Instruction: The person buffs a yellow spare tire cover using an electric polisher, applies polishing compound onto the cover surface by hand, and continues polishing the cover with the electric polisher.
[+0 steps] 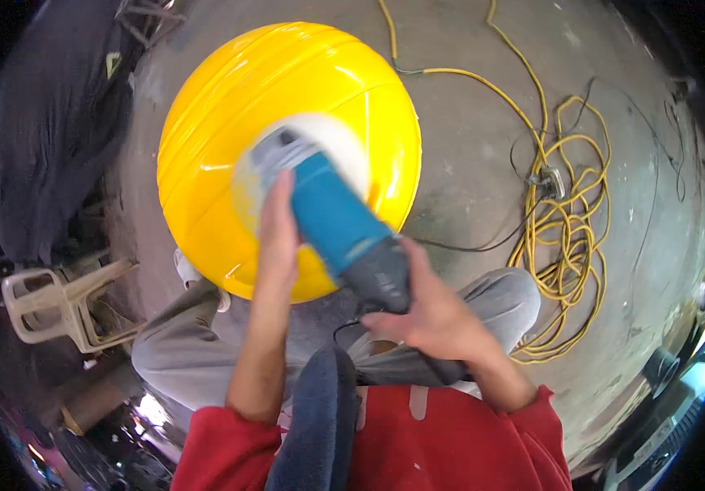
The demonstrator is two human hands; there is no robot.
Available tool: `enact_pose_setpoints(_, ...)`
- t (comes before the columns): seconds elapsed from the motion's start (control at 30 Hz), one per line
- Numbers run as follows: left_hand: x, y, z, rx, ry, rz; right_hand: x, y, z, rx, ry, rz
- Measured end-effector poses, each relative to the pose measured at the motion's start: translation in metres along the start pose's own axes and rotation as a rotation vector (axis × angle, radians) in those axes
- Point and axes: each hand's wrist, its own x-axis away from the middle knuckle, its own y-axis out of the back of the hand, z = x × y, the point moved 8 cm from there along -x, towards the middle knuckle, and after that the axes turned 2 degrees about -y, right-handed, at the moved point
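Note:
A blue and black power polisher (338, 217) is held in both hands over a glossy yellow rounded panel (213, 123). Its white round pad (340, 143), blurred, lies against the yellow surface. My left hand (279, 225) grips the tool near its head, partly smeared by motion. Around the black rear end my right hand (430, 307) is closed. The panel has curved ridges and rests in front of my crossed legs (491, 307). The pad's underside is hidden.
A yellow cable (565, 254) lies coiled on the concrete floor (467, 164) at right, with a plug connector (552, 183) on it. A thin black cord (475, 247) runs from there toward the tool. A beige plastic chair (66, 307) and a dark cloth (50, 123) are at left.

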Motion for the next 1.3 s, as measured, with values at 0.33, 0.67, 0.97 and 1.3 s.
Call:
enact_pose_setpoints(0.33,-0.025,-0.066,0.022,-0.123,-0.11,0.153,0.024,0.04,-0.013,0.0,0.075,-0.13)
enact_pose_setpoints(0.67,-0.103,-0.066,-0.02,-0.274,-0.212,0.096,-0.042,0.022,-0.005,-0.431,-0.149,-0.155)
enact_pose_setpoints(0.97,-0.026,0.199,-0.023,0.128,-0.166,-0.264,-0.086,-0.175,0.049,-0.087,-0.094,0.329)
enact_pose_setpoints(1.3,-0.079,0.172,0.001,0.157,-0.298,-0.225,-0.095,-0.121,0.034,-0.092,0.093,0.268)
